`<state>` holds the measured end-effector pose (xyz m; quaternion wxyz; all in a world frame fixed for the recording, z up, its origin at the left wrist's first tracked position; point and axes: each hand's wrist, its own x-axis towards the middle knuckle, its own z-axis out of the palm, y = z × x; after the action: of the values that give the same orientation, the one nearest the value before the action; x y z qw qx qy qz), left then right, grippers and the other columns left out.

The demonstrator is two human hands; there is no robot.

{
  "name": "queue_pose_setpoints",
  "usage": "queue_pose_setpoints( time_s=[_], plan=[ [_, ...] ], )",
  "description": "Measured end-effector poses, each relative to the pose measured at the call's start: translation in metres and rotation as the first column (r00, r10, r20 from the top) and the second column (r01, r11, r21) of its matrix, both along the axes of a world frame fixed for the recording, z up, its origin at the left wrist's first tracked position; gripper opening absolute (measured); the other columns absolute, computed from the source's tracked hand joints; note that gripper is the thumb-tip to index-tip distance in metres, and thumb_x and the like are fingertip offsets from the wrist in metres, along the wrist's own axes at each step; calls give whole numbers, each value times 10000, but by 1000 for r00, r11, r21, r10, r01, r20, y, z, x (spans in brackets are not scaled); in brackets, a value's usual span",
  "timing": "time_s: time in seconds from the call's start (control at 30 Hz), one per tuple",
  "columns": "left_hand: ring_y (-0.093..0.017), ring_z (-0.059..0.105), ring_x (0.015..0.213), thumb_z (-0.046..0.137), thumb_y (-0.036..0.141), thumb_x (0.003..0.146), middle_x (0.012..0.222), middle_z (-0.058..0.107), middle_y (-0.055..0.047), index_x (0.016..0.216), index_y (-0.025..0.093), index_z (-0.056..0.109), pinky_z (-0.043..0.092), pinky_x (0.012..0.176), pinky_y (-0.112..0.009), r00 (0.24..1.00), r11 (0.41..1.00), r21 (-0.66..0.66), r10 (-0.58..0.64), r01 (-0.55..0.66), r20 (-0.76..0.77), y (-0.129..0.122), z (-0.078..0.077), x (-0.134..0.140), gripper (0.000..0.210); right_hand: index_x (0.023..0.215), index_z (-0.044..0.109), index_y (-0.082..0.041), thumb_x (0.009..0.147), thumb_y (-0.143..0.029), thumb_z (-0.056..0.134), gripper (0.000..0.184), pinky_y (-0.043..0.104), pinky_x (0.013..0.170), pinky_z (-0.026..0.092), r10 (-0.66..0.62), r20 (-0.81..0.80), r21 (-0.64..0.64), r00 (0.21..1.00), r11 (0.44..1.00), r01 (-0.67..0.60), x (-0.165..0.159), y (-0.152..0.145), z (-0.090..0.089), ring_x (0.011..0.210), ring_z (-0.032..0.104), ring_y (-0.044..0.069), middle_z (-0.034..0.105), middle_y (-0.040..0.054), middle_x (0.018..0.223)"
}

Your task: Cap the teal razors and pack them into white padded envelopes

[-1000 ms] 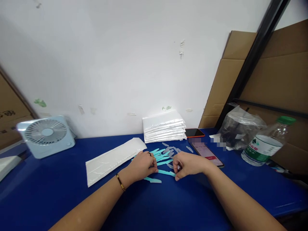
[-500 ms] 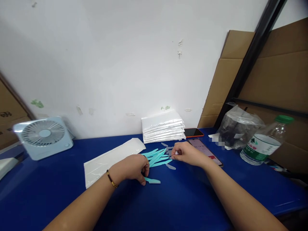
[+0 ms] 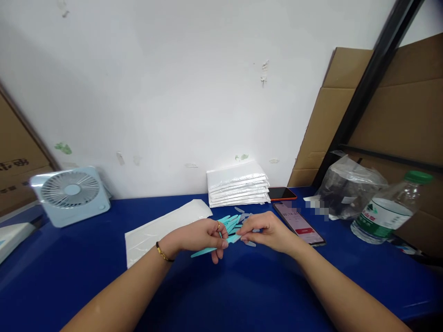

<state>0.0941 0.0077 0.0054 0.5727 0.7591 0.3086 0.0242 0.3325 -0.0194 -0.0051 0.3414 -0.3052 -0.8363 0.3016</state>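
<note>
My left hand (image 3: 209, 237) is closed on a turquoise eyebrow razor (image 3: 204, 252), whose handle sticks out to the left beneath the fingers. At the razor's blade end, the fingertips of my right hand (image 3: 263, 233) pinch a small clear blade cap, mostly hidden by the fingers. Behind both hands lies a loose pile of turquoise eyebrow razors (image 3: 230, 222), partly covered by them. Several translucent blade caps (image 3: 251, 243) are scattered along the pile's right side.
A white padded envelope (image 3: 162, 225) lies left of the pile. Stacked envelopes (image 3: 238, 184) stand against the wall. On the right are a phone with a timer (image 3: 301, 223), a second phone (image 3: 282, 193), a bagged dark container (image 3: 346, 189) and a water bottle (image 3: 384, 212). A fan (image 3: 72, 196) stands left.
My left hand has lifted the razor off the table and moved right. My right hand has come away from the loose caps to the razor's blade end, so the hands now meet.
</note>
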Motion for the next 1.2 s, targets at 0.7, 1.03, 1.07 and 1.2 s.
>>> queue_pose_setpoints(
  time_s=[0.7, 1.03, 1.07, 1.2],
  plan=[
    [-156, 560, 777, 360, 331, 868, 807, 631, -12, 781, 200, 615, 404, 715, -255, 910, 572, 739, 392, -356, 135, -2, 0, 11, 300, 827, 580, -154, 726, -398, 659, 276, 263, 566, 503, -317, -443, -416, 839, 901, 121, -5, 13, -13, 596, 634, 145, 653, 24, 668],
    [-154, 570, 763, 352, 362, 864, 810, 640, -3, 788, 205, 627, 413, 699, -253, 902, 617, 691, 414, -377, 122, -1, -3, 11, 325, 809, 575, -161, 742, -369, 651, 232, 250, 544, 490, -327, -469, -363, 820, 918, 159, -6, 11, -11, 560, 612, 126, 629, 9, 635],
    [-156, 571, 766, 353, 361, 862, 812, 642, -2, 788, 207, 628, 414, 699, -254, 900, 616, 690, 419, -380, 121, 0, -3, 11, 324, 806, 574, -162, 743, -367, 650, 227, 250, 543, 490, -334, -470, -355, 817, 919, 172, -4, 11, -9, 558, 608, 125, 626, 9, 634],
    [-161, 571, 770, 349, 371, 859, 817, 644, -6, 786, 204, 628, 419, 710, -260, 902, 620, 691, 417, -373, 113, 1, -5, 10, 333, 809, 576, -160, 744, -390, 643, 248, 264, 560, 499, -321, -419, -354, 849, 919, 173, -3, 10, -10, 572, 614, 135, 638, 19, 638]
  ],
)
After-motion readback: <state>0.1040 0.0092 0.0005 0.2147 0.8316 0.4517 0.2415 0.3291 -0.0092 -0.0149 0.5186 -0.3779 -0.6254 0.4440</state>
